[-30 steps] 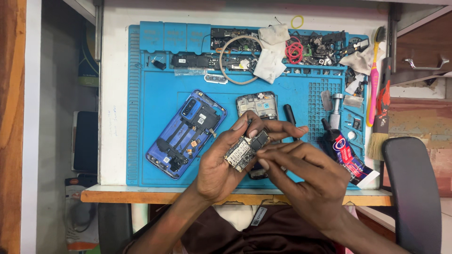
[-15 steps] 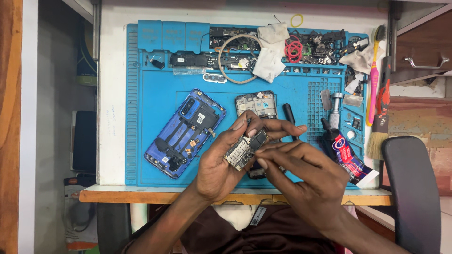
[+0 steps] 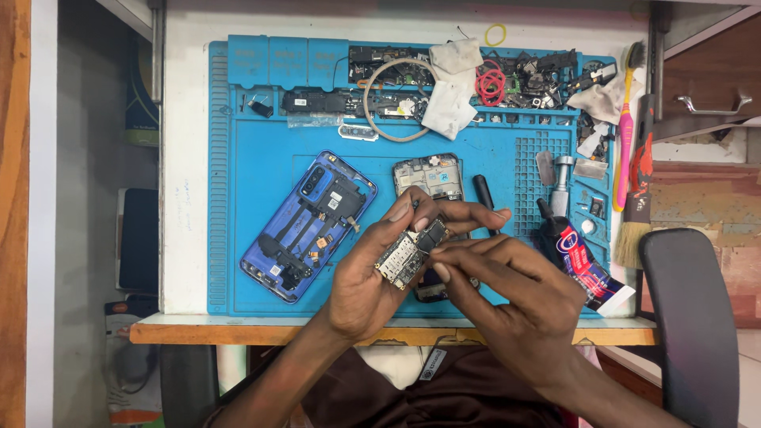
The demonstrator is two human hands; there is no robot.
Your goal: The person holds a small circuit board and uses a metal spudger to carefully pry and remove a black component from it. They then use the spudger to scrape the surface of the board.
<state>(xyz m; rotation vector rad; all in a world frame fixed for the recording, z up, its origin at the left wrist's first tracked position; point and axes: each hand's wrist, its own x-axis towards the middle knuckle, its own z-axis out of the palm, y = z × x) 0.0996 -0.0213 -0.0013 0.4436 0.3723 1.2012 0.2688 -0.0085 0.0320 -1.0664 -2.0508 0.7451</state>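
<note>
1. Circuit board (image 3: 411,255) sat between both hands, held above the near middle of the blue mat (image 3: 254,182), tilted, its metal shields and connectors facing up.
2. Left hand (image 3: 372,277): fingers curled partway round the board's lower-left end, thumb under, clearly gripping it.
3. Right hand (image 3: 515,305): thumb and forefinger pinched shut at the board's near edge; I could not tell whether they held a small part or only pressed on the board.
4. Progress, by my reading: strip-down well along. The blue phone (image 3: 309,226) lay open on the mat, back off, insides bare. A second phone frame (image 3: 428,176) lay just behind the hands, partly hidden by them. The board was already out of any housing; nothing showed it going back in, so refitting looked undone.
5. Materials: the mat looked like matte rubber, with moulded trays along the far edge and a peg grid on the right. The board was flat, rigid, dull silver and dark.
6. Far trays held loose dark parts, a white cloth (image 3: 450,87) and red rubber bands (image 3: 491,82). A yellow rubber band (image 3: 495,34) lay on the white surface beyond the mat.
7. Right side: pink toothbrush (image 3: 624,158), a bristle brush (image 3: 634,222), a glue tube (image 3: 583,261), a black-handled tool (image 3: 484,198).
</note>
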